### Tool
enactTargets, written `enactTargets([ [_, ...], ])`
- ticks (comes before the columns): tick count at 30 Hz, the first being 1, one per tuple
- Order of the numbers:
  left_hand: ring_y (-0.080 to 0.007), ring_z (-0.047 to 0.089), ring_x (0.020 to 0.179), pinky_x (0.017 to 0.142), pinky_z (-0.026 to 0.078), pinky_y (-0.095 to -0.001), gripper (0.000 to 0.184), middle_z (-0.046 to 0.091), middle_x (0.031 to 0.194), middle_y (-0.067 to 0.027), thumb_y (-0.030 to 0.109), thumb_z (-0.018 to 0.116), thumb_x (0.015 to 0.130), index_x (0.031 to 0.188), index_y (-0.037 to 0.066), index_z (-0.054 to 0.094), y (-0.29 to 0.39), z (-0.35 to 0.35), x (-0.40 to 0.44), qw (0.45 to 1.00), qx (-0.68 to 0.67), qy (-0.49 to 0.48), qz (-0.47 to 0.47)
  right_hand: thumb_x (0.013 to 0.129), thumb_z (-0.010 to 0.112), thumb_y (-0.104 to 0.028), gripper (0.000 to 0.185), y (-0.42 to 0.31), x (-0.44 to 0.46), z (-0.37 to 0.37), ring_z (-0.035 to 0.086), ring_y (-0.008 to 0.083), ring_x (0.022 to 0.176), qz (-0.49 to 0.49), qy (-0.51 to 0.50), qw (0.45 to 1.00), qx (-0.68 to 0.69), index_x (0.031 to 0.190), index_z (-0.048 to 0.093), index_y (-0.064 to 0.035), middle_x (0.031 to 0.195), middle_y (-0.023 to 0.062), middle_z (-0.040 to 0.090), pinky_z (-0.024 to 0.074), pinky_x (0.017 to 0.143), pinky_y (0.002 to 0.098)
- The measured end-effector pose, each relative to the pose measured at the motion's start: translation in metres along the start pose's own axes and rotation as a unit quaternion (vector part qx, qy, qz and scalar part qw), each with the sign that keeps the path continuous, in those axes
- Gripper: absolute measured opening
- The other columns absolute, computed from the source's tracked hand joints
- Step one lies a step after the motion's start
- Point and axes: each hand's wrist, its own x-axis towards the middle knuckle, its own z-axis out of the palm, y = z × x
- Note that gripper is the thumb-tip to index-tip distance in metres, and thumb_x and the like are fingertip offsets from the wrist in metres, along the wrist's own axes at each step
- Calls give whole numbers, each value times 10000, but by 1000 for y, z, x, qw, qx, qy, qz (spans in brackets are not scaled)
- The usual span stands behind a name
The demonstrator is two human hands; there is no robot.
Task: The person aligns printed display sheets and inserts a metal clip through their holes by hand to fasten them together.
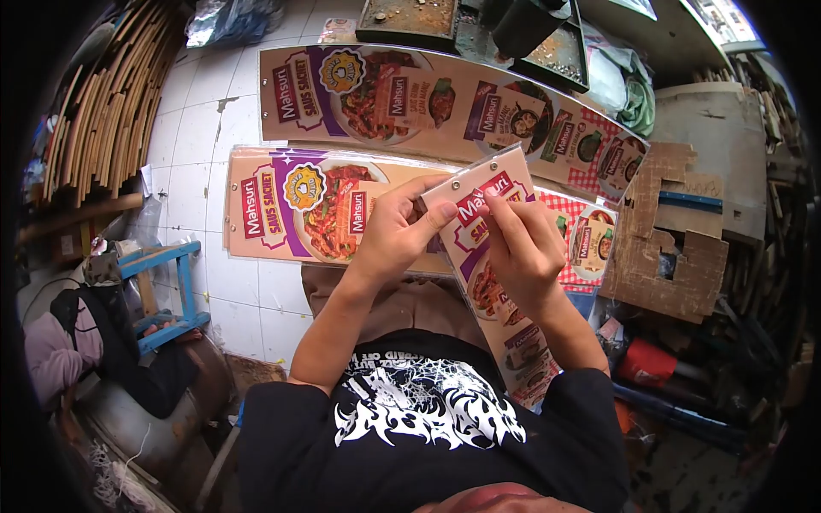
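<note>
My left hand (pixel 396 229) grips the left edge of a printed banner strip (pixel 487 286), its thumb flat on the front near the top. The strip slants down across my right side toward my lap, with two metal eyelets at its top end. Fingers bent together, my right hand (pixel 523 248) touches the strip's face over the "Mahsuri" lettering; whatever its fingertips pinch is too small to make out. Beneath both hands lies a stack of matching printed strips (pixel 295 205) in clear covering. Another stack of strips (pixel 410 98) lies beyond it.
Beyond the strips stand dark metal trays (pixel 406 19) and a black machine part (pixel 526 30). Cut cardboard (pixel 676 231) lies at right, near a red object (pixel 647 362). At left are a blue frame (pixel 186 286) and stacked brown boards (pixel 107 111) above white tiles (pixel 231 312).
</note>
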Motion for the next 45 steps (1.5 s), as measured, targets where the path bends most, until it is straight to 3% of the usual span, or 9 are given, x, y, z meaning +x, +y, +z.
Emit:
enactTargets([
  [7, -113, 690, 960, 833, 589, -276, 393, 722, 1101, -107, 147, 641, 1026, 1345, -72, 573, -3, -1, 0, 1000, 19, 5, 15, 668, 668, 94, 505, 1, 0, -11, 623, 259, 727, -62, -67, 996, 2, 1173, 671, 102, 959, 155, 651, 536, 653, 357],
  [10, -111, 689, 954, 833, 586, -274, 388, 721, 1099, -105, 134, 630, 1021, 1346, -70, 573, -3, -2, 0, 1000, 21, 6, 15, 758, 732, 133, 367, -3, 4, -16, 681, 289, 783, -12, -102, 995, 1, 1115, 701, 58, 938, 154, 691, 563, 706, 360],
  [15, -112, 691, 949, 831, 584, -275, 390, 721, 1102, -103, 130, 609, 1015, 1350, -65, 571, -2, -4, -2, 1000, 5, -6, 17, 759, 737, 69, 330, 0, 7, -12, 680, 248, 692, 74, -48, 991, 104, 1084, 713, 17, 811, 113, 687, 551, 631, 340],
  [24, -103, 682, 949, 823, 578, -268, 416, 720, 1112, -94, 158, 608, 1028, 1382, -54, 561, -8, -8, 0, 1000, -1, -16, 9, 825, 757, 34, 220, -3, 12, 7, 679, 139, 622, 140, 6, 978, 151, 1042, 735, 5, 790, 73, 692, 550, 570, 260],
  [34, -97, 666, 979, 837, 570, -262, 424, 712, 1148, -105, 161, 574, 1059, 1421, -56, 531, -5, -4, -1, 999, 0, -17, 32, 805, 762, 34, 247, -3, 9, 13, 657, 192, 640, 134, 11, 981, 137, 1048, 728, 0, 795, 91, 676, 530, 573, 305],
  [36, -95, 663, 977, 837, 567, -261, 435, 710, 1152, -104, 157, 568, 1062, 1440, -53, 520, -5, -4, -1, 999, 5, -16, 32, 808, 766, 53, 254, -1, 10, 13, 645, 117, 596, 102, 11, 988, 117, 1055, 739, -2, 766, 55, 669, 519, 541, 245],
  [39, -85, 650, 977, 835, 560, -258, 456, 707, 1157, -99, 150, 559, 1066, 1476, -39, 496, -4, -5, -2, 999, 3, -24, 27, 796, 760, 63, 281, -1, 12, 12, 633, 136, 600, 94, -7, 990, 107, 1067, 735, -8, 770, 62, 655, 513, 538, 261],
  [41, -132, 652, 1097, 962, 530, -278, 471, 676, 1274, -137, 121, 547, 1066, 1502, -39, 469, -3, -6, -2, 999, 0, -33, 10, 792, 758, 65, 285, -1, 13, 12, 629, 148, 611, 85, -12, 992, 94, 1066, 731, -9, 776, 68, 646, 511, 542, 272],
  [45, -129, 652, 1093, 955, 534, -276, 462, 678, 1270, -138, 115, 544, 1066, 1496, -38, 477, -8, -8, -1, 999, 5, -32, 36, 783, 746, 68, 280, -3, 15, 11, 625, 210, 653, 76, -24, 994, 79, 1051, 720, -9, 790, 93, 624, 509, 575, 321],
])
